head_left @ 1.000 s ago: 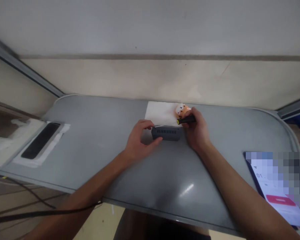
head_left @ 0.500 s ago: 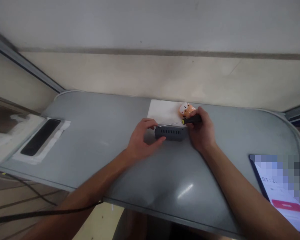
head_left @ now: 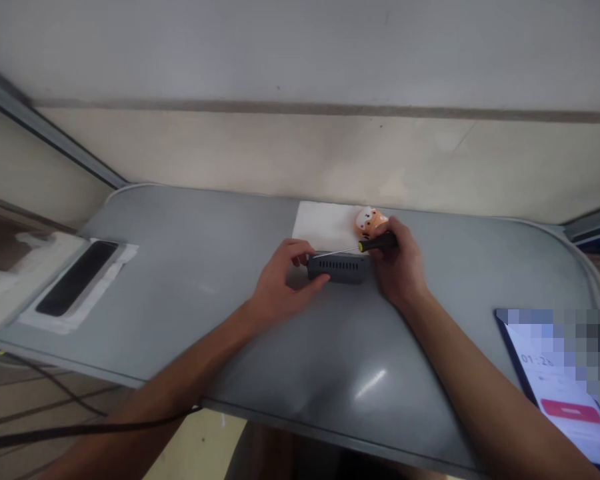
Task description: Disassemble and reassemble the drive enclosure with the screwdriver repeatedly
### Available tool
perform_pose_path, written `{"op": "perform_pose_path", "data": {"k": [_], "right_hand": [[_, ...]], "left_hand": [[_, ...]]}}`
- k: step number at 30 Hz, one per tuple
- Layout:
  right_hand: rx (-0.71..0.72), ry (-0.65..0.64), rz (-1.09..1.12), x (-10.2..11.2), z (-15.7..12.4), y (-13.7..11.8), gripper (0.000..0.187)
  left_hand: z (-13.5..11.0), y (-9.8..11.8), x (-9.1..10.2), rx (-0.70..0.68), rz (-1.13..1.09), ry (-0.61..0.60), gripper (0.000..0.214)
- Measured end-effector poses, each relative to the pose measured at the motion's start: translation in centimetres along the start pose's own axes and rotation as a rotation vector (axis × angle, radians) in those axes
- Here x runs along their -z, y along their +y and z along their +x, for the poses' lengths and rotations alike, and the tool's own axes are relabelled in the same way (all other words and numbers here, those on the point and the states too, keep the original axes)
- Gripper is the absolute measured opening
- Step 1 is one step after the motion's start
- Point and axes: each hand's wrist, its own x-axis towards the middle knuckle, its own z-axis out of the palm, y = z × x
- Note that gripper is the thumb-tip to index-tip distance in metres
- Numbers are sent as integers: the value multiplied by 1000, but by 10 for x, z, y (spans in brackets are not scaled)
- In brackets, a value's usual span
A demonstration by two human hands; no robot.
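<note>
A small dark grey box (head_left: 337, 268) with a row of vent slots stands on edge in the middle of the grey table (head_left: 190, 267). My left hand (head_left: 280, 283) grips its left end. My right hand (head_left: 397, 263) holds a screwdriver (head_left: 360, 247) with a black and yellow handle. Its thin shaft lies across the top of the box and points left, toward my left fingers. Just behind the box lie a white sheet (head_left: 323, 225) and a small orange and white toy figure (head_left: 369, 221).
A black phone (head_left: 77, 277) rests on white wrapping at the table's left end. Another phone with a lit screen (head_left: 565, 387) lies at the right front edge. A wall runs close behind the table. A dark cable (head_left: 80, 430) hangs below the front edge.
Both hands, the box and the screwdriver keep the same hold. Only the view has shifted slightly.
</note>
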Motion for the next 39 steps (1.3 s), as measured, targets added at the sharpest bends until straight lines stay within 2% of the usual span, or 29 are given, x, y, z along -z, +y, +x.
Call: {"op": "perform_pose_path", "data": {"k": [7,15,17,21,24,31,39], "right_hand": [[-13,-40,75,2,2,5,36],[-38,97,121,1,5,7,38],[0,120,37,0,4,9,42],[88,-2,-273,-2,-1,11,48],[164,-124,-403,-1,-4,12,48],[172,-191,-457,-1,-2,15,45],[216,-256,-444,1,-1,19,36]], "left_hand": [[2,2,2,-25,23,-14,32],[-4,-4,2,-52,82,-1,28],[-5,-4,3,-59,110,-32,27],[-6,-2,7,-95,224,-138,19],[-8,-2,9,-145,238,-126,20],[-11,-7,8,-192,211,-109,20],[-10,-5,11,-143,289,-129,26]]}}
